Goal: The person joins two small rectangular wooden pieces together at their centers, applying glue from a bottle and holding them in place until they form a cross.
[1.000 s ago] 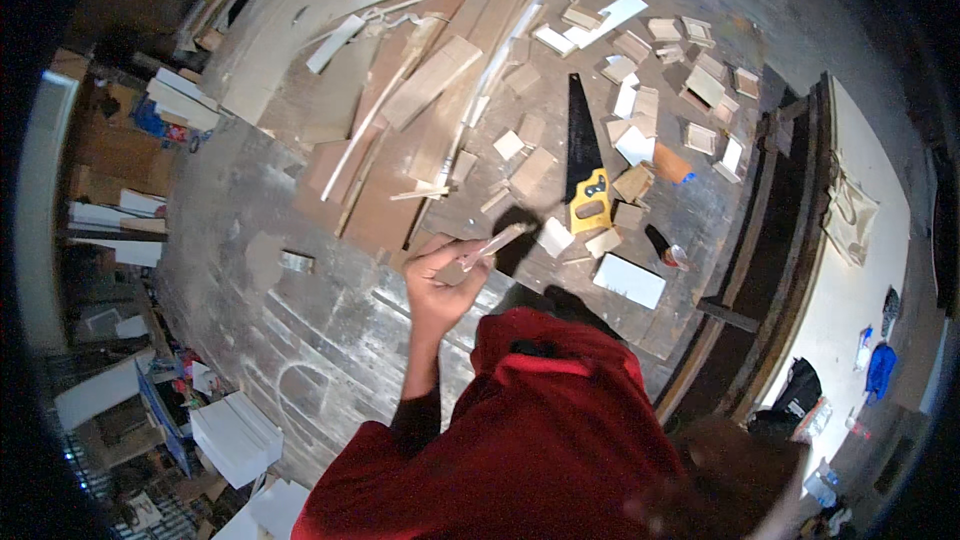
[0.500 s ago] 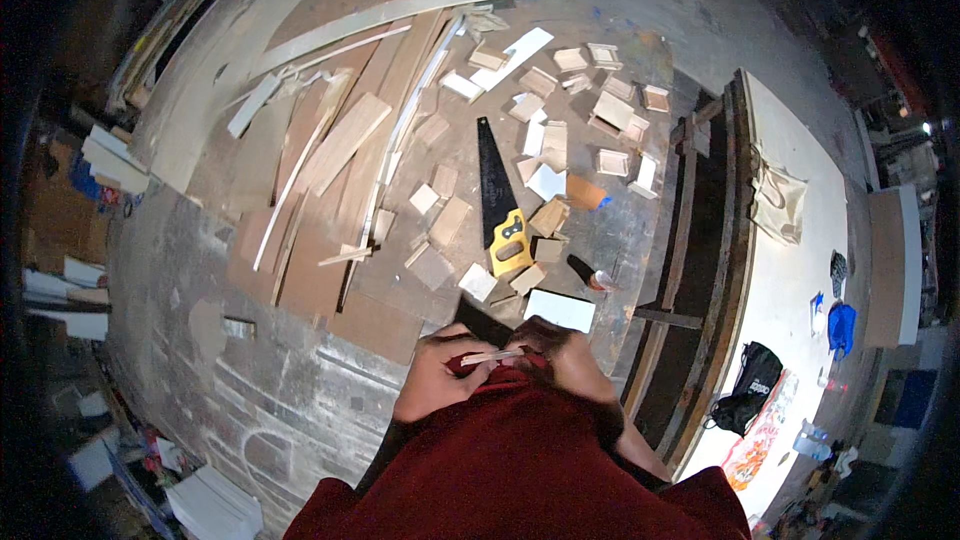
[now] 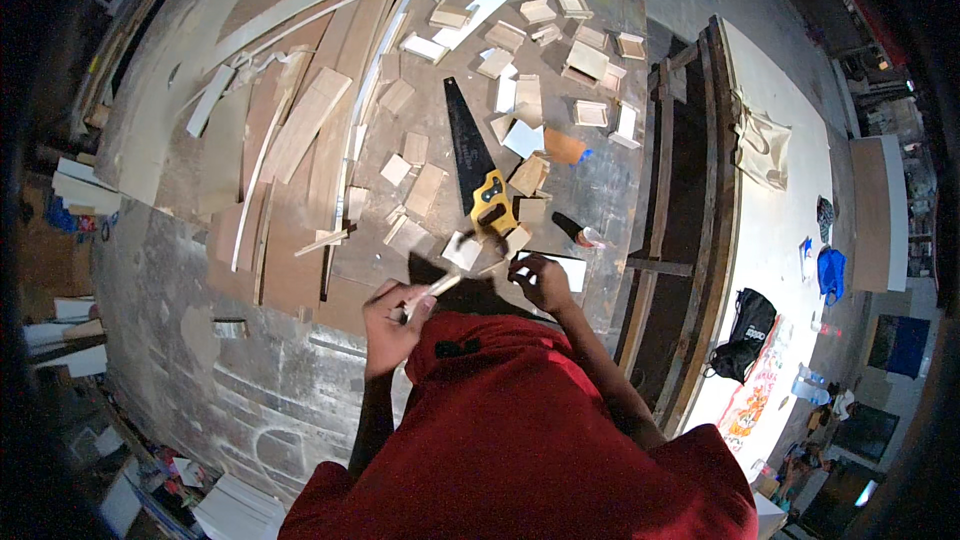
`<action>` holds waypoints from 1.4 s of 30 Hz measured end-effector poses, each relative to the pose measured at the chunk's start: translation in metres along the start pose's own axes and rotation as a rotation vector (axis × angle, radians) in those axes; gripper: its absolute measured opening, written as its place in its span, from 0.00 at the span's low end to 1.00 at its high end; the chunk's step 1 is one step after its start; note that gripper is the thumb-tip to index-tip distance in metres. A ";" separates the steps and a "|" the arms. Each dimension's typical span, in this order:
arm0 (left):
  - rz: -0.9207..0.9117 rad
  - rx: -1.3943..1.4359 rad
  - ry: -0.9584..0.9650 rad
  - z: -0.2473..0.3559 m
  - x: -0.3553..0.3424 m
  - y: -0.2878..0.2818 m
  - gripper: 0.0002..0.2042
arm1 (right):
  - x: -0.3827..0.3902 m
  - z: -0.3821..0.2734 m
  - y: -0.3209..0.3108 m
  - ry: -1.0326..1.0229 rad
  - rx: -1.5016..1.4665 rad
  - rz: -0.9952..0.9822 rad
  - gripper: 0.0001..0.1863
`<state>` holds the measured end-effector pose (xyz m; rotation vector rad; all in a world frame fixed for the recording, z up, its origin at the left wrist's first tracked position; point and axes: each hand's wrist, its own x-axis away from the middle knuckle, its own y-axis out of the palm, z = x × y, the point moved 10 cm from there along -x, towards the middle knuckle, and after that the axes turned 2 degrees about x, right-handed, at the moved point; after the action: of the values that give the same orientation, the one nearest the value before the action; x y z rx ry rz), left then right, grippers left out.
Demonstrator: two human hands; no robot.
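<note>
Left hand (image 3: 393,325): fingers clamped on pale strip (image 3: 444,284). Right hand (image 3: 546,286): fingers curled, can't tell if gripping. Saw (image 3: 474,162) beyond both hands' fingers.

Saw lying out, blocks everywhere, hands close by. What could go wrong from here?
1. The handsaw lies uncovered ahead of both hands; a careless reach could nick the left hand or right hand.
2. Small wood blocks lie on both sides of the saw; shifting it might knock them.
3. The left hand's thin pale piece points toward them; it might snag one.
</note>
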<state>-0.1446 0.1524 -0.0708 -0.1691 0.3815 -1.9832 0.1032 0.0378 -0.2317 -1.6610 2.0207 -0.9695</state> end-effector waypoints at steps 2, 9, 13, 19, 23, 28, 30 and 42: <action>0.005 -0.073 0.054 0.018 -0.015 -0.012 0.07 | -0.014 0.015 0.034 -0.053 0.231 0.051 0.11; 0.076 0.048 0.420 0.134 -0.044 -0.041 0.11 | -0.030 0.044 0.100 -0.199 0.481 0.012 0.12; 0.085 0.116 0.471 0.164 -0.047 -0.051 0.12 | -0.032 0.004 0.074 -0.275 0.497 0.020 0.15; 0.073 0.238 0.559 0.179 -0.051 -0.066 0.11 | -0.021 -0.057 -0.026 -0.050 -0.058 0.191 0.08; -0.005 0.299 0.565 0.199 -0.057 -0.064 0.11 | -0.004 -0.123 -0.132 -0.077 -0.656 0.363 0.04; -0.134 0.374 0.559 0.215 -0.063 -0.052 0.10 | 0.016 -0.238 -0.241 -0.369 -0.778 0.339 0.06; -0.221 0.402 0.564 0.220 -0.063 -0.045 0.10 | 0.019 -0.294 -0.257 -0.599 -0.526 0.266 0.06; -0.336 0.645 0.487 0.225 -0.038 -0.039 0.12 | 0.024 -0.334 -0.246 -0.653 -0.398 0.067 0.05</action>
<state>-0.0970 0.1587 0.1551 0.7086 -0.0037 -2.3681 0.0559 0.0902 0.1774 -1.7723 1.8466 0.0364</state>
